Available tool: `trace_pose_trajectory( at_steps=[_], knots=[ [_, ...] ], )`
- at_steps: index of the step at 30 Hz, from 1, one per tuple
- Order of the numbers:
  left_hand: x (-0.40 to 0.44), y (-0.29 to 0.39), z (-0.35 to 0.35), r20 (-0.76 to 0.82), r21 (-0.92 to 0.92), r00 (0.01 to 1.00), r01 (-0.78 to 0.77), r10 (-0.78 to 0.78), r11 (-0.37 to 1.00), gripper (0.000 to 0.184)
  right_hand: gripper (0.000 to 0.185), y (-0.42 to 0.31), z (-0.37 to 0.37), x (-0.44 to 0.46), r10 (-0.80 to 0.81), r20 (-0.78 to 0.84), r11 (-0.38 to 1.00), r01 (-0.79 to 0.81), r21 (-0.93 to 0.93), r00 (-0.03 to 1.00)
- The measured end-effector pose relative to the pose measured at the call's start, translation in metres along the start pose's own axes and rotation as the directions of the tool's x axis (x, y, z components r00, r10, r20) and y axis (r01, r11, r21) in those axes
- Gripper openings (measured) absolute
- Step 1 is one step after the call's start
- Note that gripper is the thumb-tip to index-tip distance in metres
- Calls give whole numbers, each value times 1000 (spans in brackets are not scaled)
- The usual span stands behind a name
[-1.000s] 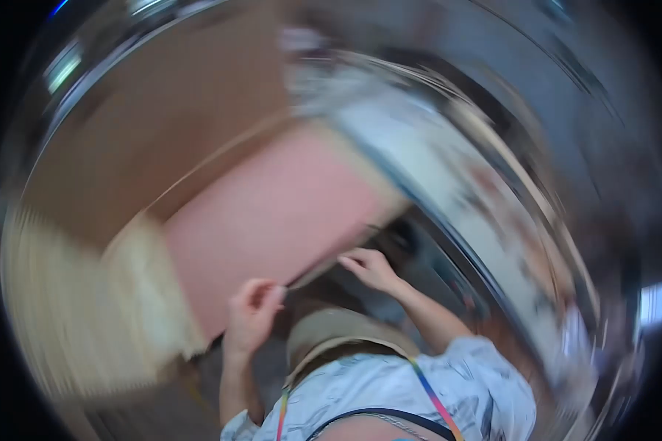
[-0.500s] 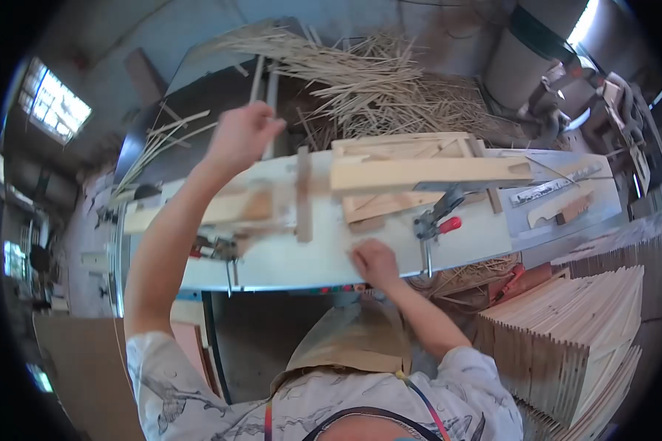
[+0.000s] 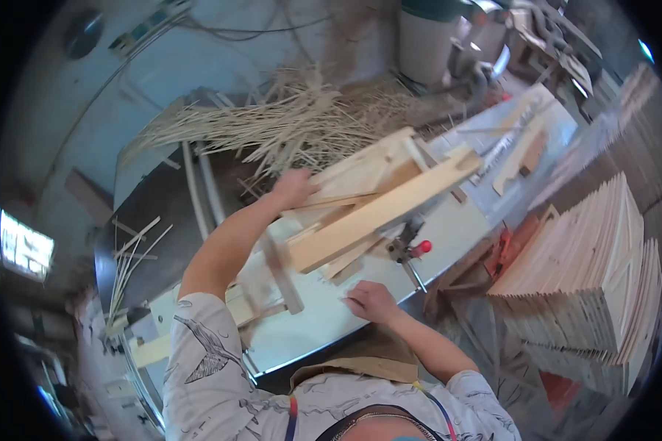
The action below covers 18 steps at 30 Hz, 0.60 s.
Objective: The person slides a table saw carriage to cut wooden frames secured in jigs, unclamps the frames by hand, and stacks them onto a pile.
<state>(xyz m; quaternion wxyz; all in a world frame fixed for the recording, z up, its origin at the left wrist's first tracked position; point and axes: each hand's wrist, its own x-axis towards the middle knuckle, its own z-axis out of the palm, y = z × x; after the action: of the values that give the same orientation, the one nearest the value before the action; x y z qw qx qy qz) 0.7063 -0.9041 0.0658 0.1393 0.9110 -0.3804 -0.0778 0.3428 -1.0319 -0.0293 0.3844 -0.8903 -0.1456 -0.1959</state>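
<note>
My left hand [image 3: 296, 187] reaches over the bench to the back left corner of a pale wooden panel [image 3: 357, 178]. It seems to touch that corner, but blur hides whether its fingers grip the wood. Across the panel lies a thick wooden bar [image 3: 390, 212], at a slant. A toggle clamp [image 3: 403, 248] with a red tip stands at the panel's front side. Close to the bench's front edge, my right hand [image 3: 370, 301] rests with curled fingers; nothing shows in it. A narrow wooden strip [image 3: 281, 275] lies left of the bar.
Thin wood offcuts [image 3: 287, 125] are heaped behind the bench [image 3: 312, 316]. Tall stacks of slatted wooden pieces [image 3: 566, 272] stand to the right. A shaped wooden piece [image 3: 518, 158] lies at the bench's right end. Two rails [image 3: 198, 187] run across the dark surface at left.
My left hand has come down from above the rails to the panel's corner. The whole view has turned, so the bench now slants up to the right. My right hand stays near the front edge.
</note>
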Motion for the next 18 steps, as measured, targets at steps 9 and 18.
trace_pose_trajectory(
  at_steps=[9, 18],
  knots=[
    [-317, -63, -245, -550, 151, 834, 58, 35, 987, 27, 14, -318, -9, 100, -616, 54, 785, 618, -36, 786],
    [-537, -131, -264, -832, -493, 221, 125, -509, 861, 39, 41, -399, 104, 429, 143, -99, 674, -24, 739, 985]
  ],
)
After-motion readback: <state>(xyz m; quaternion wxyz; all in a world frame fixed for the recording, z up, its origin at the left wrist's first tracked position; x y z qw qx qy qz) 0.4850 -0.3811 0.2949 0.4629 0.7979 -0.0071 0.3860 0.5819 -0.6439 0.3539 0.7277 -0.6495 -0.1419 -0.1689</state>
